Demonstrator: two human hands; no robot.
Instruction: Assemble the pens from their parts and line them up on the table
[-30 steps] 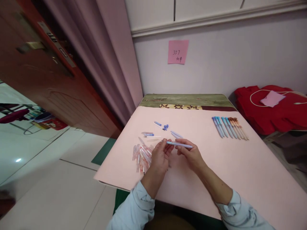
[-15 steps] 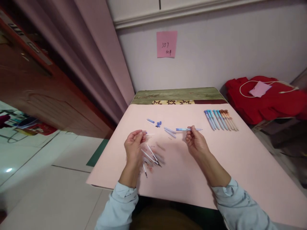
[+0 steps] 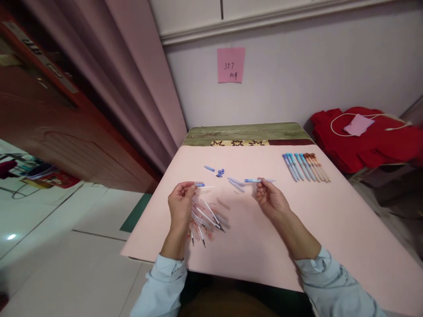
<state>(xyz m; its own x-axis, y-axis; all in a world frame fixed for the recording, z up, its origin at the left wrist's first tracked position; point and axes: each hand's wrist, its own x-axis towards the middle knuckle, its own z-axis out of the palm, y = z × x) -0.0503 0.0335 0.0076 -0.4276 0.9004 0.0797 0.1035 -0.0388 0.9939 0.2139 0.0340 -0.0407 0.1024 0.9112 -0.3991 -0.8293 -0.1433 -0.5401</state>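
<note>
My left hand (image 3: 181, 198) is closed, thumb and fingertips pinching a thin white pen refill (image 3: 209, 187) that points right, with a small blue piece (image 3: 200, 185) at the fingertips. Whether that piece is held too is hard to see. My right hand (image 3: 270, 197) pinches a blue pen (image 3: 253, 180) level above the table, its pointed tip to the right. Between the hands lie pale purple pen barrels (image 3: 236, 183). Behind them are a blue barrel part (image 3: 209, 168) and several small blue caps (image 3: 221, 172). Near my left wrist, white refills (image 3: 208, 216) lie heaped with clear and reddish pieces.
A row of several assembled pens (image 3: 306, 167), purple, blue and brown, lies at the table's right. The table (image 3: 257, 246) has a pink cover. Red cloth (image 3: 330, 136) with a white cord is piled beyond its right side. A wooden door (image 3: 76, 132) and curtain stand left.
My left hand has shifted slightly left, and more of the blue piece shows at its fingertips. The right hand's fingers sit a little nearer the pen's tip. The view has tilted slightly.
</note>
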